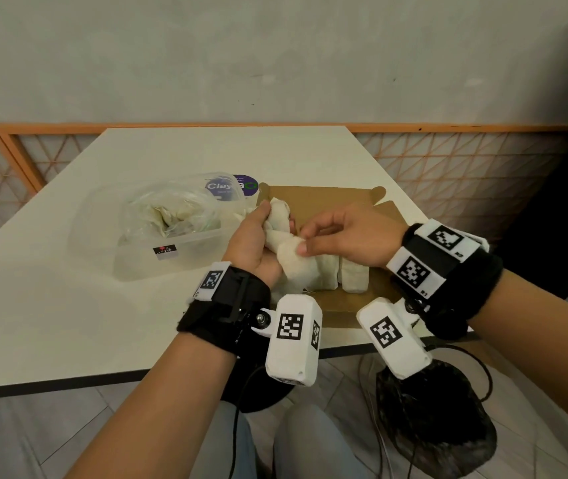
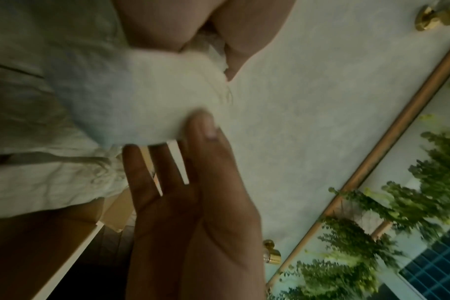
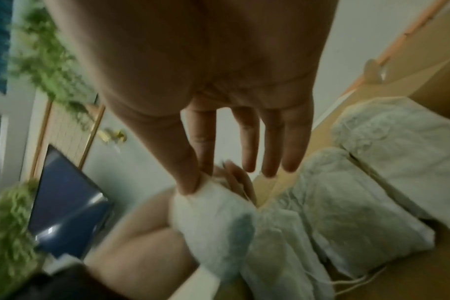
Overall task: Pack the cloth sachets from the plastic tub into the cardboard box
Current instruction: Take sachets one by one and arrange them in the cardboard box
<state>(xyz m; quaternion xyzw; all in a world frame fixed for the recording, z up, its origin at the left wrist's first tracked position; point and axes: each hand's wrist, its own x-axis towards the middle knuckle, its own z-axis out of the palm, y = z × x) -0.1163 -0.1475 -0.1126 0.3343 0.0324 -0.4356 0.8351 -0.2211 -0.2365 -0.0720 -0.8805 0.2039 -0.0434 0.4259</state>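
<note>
My left hand (image 1: 261, 221) grips a small bunch of off-white cloth sachets (image 1: 280, 213) over the left side of the open cardboard box (image 1: 331, 205). My right hand (image 1: 304, 242) pinches the end of one of these sachets (image 1: 289, 259) between thumb and index finger; its other fingers hang loose. In the right wrist view the pinch sits on the sachet's top corner (image 3: 213, 219). The left wrist view shows my left thumb (image 2: 206, 125) on the same sachet (image 2: 141, 97). Several sachets (image 1: 355, 274) stand in the box's near end. More sachets (image 1: 172, 216) lie in the clear plastic tub (image 1: 144, 261).
The tub stands left of the box on a white table (image 1: 51, 271). A purple round lid (image 1: 241, 184) lies behind the tub. The table's front edge runs just under my wrists. A wall with an orange rail (image 1: 275, 125) backs the table.
</note>
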